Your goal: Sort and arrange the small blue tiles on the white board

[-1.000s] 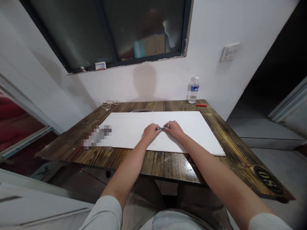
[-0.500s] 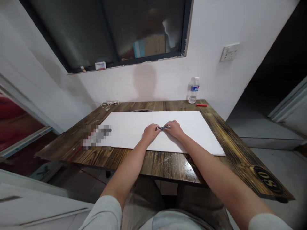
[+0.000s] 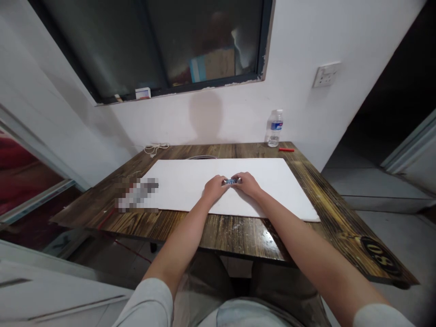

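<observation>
- Blue and silver, a small object [image 3: 230,181] is sitting between both hands, just above the white board [image 3: 265,177]; it is too small to tell what it is.
- The left hand [image 3: 214,188] and right hand [image 3: 247,184] are closing their grips on its two ends, pinching it from either side, apparently to steady it.
- The board is lying flat beneath them, seemingly giving a smooth surface to work over.
- The wooden counter [image 3: 238,236] is carrying the board, with a pixelated patch [image 3: 138,194] hiding whatever lies at its left end.
- Along the counter's back edge, a water bottle [image 3: 275,129], a red stick [image 3: 286,149] and a white cord [image 3: 156,147] are lying clear of the hands.
</observation>
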Tool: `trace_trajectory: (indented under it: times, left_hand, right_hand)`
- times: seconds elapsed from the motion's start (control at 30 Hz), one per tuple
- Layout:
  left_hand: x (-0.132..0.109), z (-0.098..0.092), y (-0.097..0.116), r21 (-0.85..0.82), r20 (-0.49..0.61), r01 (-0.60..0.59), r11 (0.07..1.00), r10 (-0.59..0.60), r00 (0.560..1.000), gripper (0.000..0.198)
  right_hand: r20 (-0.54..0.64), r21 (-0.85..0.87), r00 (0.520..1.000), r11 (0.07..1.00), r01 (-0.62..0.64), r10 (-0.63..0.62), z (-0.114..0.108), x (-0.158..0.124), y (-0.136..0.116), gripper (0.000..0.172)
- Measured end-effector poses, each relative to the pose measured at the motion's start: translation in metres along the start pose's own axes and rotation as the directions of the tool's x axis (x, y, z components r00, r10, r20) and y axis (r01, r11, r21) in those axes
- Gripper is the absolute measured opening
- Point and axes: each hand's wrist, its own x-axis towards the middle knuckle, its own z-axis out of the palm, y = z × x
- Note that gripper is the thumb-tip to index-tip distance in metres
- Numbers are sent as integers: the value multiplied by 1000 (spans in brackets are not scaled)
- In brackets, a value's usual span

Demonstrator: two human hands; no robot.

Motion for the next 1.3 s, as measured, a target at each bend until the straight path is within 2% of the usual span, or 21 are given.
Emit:
trace_trajectory:
  times: [0.13,0.27,0.4,0.57,0.73,0.8,0.93,1.03,1.17,1.3]
  left_hand:
    - [1,0,0,-11,-12,-11,1000,11,1000,21]
    - [0,-2,1,-28,-63,-25,999,23,998,15]
    - [-1,-2,0,-38,-56,-17,999,15,998,17]
    - [1,0,-2,-28,-34,-28,999,27,999,19]
    - [2,1,-3,-44,-29,-56,997,55,998,19]
    - [2,1,-3,-56,-37,-60,997,58,998,19]
    - [2,1,-2,-133,-67,-35,991,26,997,18]
    - [4,3,-2,-258,-96,15,966,-41,995,18]
    - [7,8,-4,-380,-87,83,921,-125,988,21]
    - [6,10,-6,-333,-24,46,942,-57,998,24]
  right_hand:
    - [15,55,1000,998,20,-21,-1,0,-2,14]
    - [-26,23,998,998,56,-56,-1,0,-3,14]
    - [-14,39,1000,999,3,-2,-1,0,-1,23]
    - [22,71,997,994,-78,76,-4,0,-3,22]
    - [41,83,999,996,-15,11,-7,-2,-7,16]
    - [34,99,999,995,-26,22,-6,-2,-7,16]
    - [8,119,996,989,-85,85,-2,0,-5,19]
    - [-5,121,996,988,-90,92,-1,1,-4,10]
    - [-16,262,987,954,-147,157,0,2,-2,9]
    - [-8,455,983,876,-161,185,3,4,0,15]
